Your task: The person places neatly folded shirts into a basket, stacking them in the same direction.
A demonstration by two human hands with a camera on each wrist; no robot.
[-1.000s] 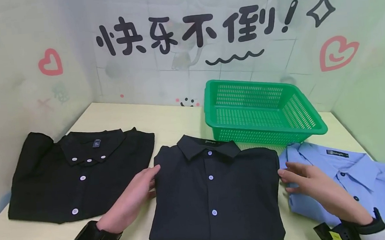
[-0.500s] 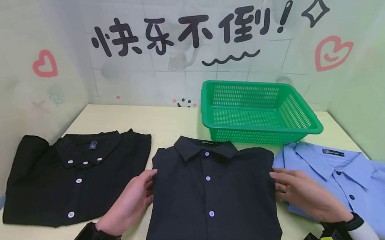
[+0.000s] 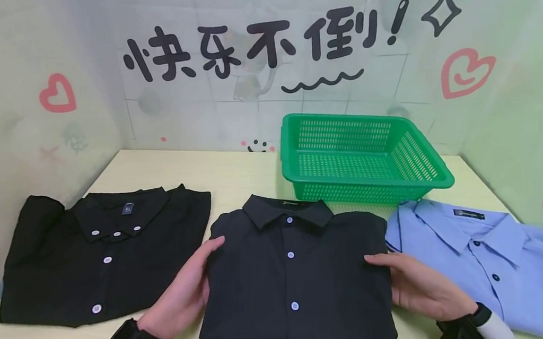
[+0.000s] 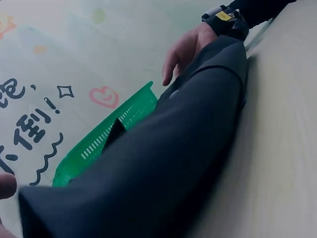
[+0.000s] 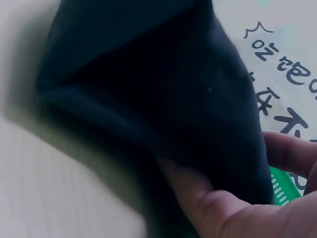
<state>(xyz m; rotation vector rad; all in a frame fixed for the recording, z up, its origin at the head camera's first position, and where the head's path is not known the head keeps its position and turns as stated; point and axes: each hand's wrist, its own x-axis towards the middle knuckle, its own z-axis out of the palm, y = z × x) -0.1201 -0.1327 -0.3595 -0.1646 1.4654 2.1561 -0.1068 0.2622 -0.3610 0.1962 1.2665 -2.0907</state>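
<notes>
A folded dark navy button-up shirt (image 3: 262, 292) lies between my hands in the head view, collar to the back. My left hand (image 3: 183, 296) grips its left side, thumb on top and fingers hidden beneath. On the other side my right hand (image 3: 422, 288) holds the right edge, its thumb over the front. The right wrist view shows the fingers of the right hand (image 5: 233, 210) under the folded cloth (image 5: 198, 84), with a shadow below. From the left wrist, the shirt (image 4: 163, 134) looks raised off the table at its side.
A folded black shirt (image 3: 59, 266) lies at left on the pale table (image 3: 176, 169). At right is a light blue shirt (image 3: 538, 271), partly behind the right forearm. Behind the navy shirt stands a green plastic basket (image 3: 368, 186). Printed walls (image 3: 229, 114) bound the table.
Both hands have moved from beside the navy shirt to grip its sides, thumbs now on top. The shirt's sides have risen slightly. The view has shifted a little.
</notes>
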